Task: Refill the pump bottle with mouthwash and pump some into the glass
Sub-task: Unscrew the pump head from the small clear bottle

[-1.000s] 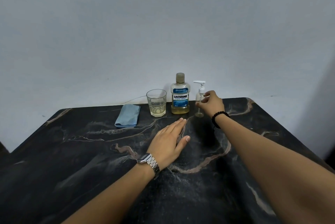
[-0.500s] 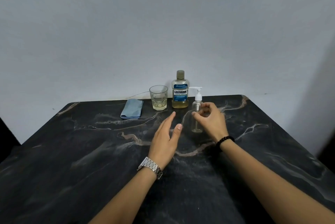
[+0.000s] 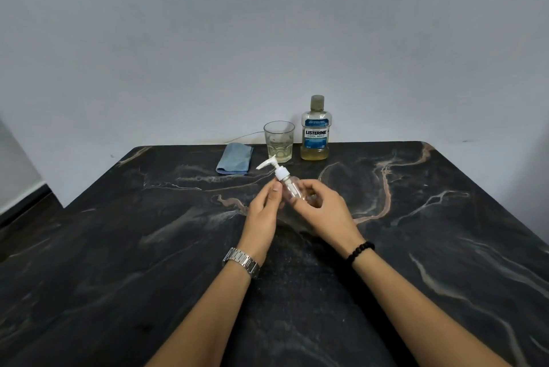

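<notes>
A small clear pump bottle [image 3: 290, 187] with a white pump head [image 3: 271, 166] is tilted to the left above the dark marbled table [image 3: 416, 218]. My right hand [image 3: 322, 209] grips its body from the right. My left hand [image 3: 264, 212] touches its neck side with thumb and fingers. At the table's back stands the mouthwash bottle [image 3: 315, 129], capped, with yellowish liquid low inside. Left of it is a clear glass [image 3: 278, 140] holding a little pale liquid.
A folded blue cloth [image 3: 234, 158] lies left of the glass near the back edge. A thin wire [image 3: 243, 137] runs behind the glass along the grey wall. The table's left edge drops off to a dark floor.
My right hand has brought the pump bottle from beside the mouthwash toward me and tilted it. My left hand rose off the table and came up against it.
</notes>
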